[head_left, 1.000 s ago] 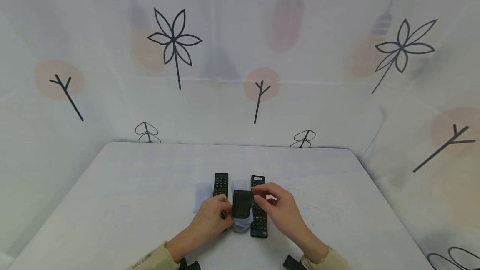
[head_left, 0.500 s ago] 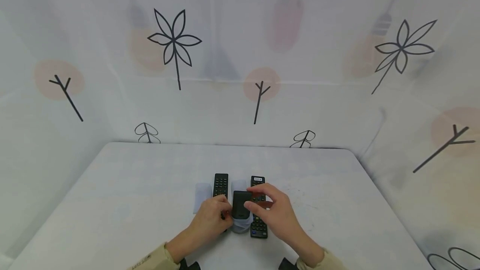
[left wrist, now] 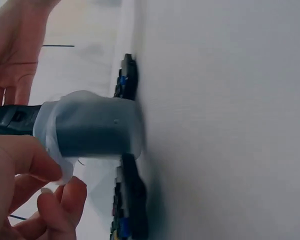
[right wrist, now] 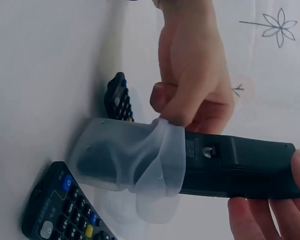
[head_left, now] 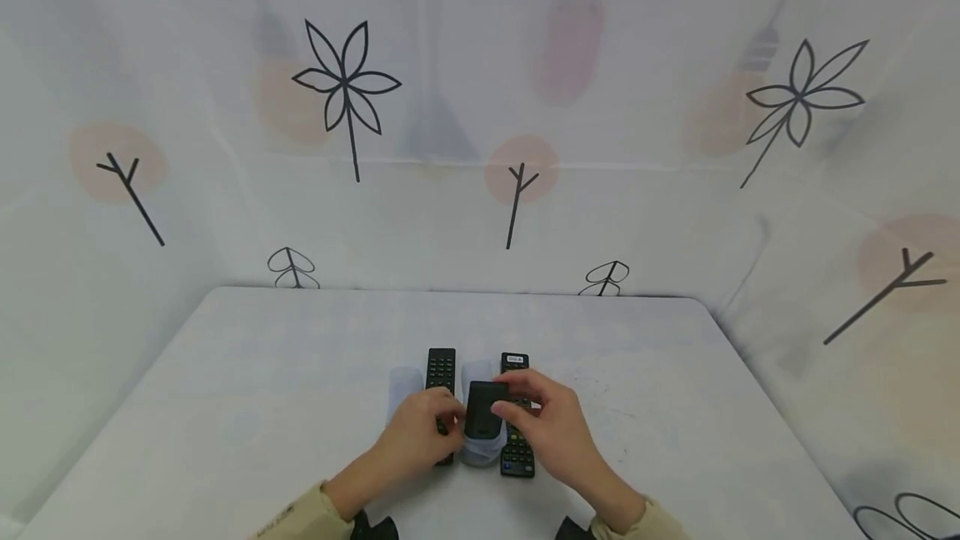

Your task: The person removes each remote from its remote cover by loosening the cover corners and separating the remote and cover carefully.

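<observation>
A black remote control (head_left: 485,408) stands nearly upright, its back toward me, its lower part inside a translucent silicone cover (right wrist: 157,160). The cover's rim is folded over and bunched partway up the remote, as the right wrist view shows. My left hand (head_left: 420,430) pinches the folded rim between thumb and finger, plainest in the left wrist view. With the right hand (head_left: 553,427) I hold the bare upper end of the remote, thumb on its back and fingers on the other side.
Two more black remotes lie on the white table, a left one (head_left: 441,367) partly behind my left hand and a right one (head_left: 517,463) under my right. One translucent cover (head_left: 403,390) lies at the far left; another (head_left: 477,370) lies behind the held remote.
My right hand has shifted slightly left, and its thumb has come from the remote's right edge onto its back. The left hand keeps its pinch, almost unmoved.
</observation>
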`<state>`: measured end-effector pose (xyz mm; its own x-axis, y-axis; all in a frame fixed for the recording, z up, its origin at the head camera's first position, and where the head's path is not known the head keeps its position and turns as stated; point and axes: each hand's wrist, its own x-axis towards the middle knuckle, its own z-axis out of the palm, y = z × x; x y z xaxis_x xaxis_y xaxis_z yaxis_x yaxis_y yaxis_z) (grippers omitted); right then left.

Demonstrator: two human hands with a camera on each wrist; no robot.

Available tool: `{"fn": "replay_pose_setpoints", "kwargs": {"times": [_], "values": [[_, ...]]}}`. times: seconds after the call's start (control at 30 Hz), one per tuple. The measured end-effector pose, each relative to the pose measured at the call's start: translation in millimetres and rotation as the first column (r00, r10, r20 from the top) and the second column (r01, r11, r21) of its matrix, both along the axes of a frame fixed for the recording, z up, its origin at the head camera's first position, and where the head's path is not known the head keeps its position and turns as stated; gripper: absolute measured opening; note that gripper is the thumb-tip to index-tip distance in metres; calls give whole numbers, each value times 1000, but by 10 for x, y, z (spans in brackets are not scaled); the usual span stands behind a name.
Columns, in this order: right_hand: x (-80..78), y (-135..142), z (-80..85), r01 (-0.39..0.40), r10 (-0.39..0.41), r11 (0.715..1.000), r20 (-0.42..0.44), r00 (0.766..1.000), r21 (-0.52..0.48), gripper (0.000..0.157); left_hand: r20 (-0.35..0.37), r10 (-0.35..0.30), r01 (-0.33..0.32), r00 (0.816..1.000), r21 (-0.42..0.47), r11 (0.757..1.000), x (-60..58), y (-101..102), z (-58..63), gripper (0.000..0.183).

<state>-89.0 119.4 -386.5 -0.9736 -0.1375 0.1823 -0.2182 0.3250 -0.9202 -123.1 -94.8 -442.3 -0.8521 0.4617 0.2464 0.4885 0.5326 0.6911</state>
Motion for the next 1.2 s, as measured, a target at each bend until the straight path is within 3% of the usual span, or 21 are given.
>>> {"fn": "replay_pose_setpoints", "kwargs": {"times": [0.13, 0.33, 0.5, 0.83, 1.0, 1.2], "values": [[8, 29, 20, 0, -1, 1000, -27, 1000, -10, 29, 74, -25, 22, 997, 48, 999, -18, -39, 58, 22], [30, 54, 69, -15, 14, 999, -10, 1000, -48, 31, 165, -6, -10, 986, 99, 995, -9, -45, 113, 14], [39, 87, 66, -99, 97, 994, -41, 994, -52, 32, 216, -1, -22, 976, 107, 994, -20, -48, 135, 23], [12, 161, 11, -326, 300, 937, -184, 936, -128, 29, 201, 3, -19, 980, 73, 997, -40, -65, 163, 29], [2, 192, 13, -334, 300, 935, -238, 924, -119, 31, 265, -30, -16, 964, 169, 986, -52, -79, 189, 23], [-29, 212, 20, -348, 291, 927, -318, 902, -138, 36, 302, 1, -79, 953, 244, 966, -52, -74, 223, 23]]}}
